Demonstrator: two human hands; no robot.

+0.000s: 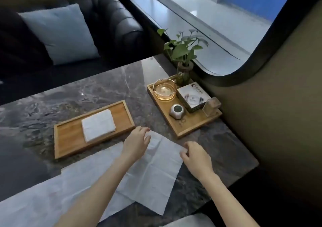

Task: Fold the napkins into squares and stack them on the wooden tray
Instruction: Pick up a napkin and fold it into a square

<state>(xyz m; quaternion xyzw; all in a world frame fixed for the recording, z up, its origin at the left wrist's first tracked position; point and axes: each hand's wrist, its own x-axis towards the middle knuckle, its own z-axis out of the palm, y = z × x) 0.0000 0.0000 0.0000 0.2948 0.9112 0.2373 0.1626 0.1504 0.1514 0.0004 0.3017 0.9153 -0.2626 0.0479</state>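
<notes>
**Both hands at the far edge of an open napkin**

An unfolded white napkin lies flat on the dark table. The left hand rests on its far corner with fingers loosely spread. The right hand pinches its right corner. Behind, folded napkins are stacked on the wooden tray. Farther right, a second tray carries small things.

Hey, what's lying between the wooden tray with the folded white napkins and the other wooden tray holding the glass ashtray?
Only bare dark marble tabletop, seen in the head view, separates the napkin tray from the ashtray tray.
</notes>
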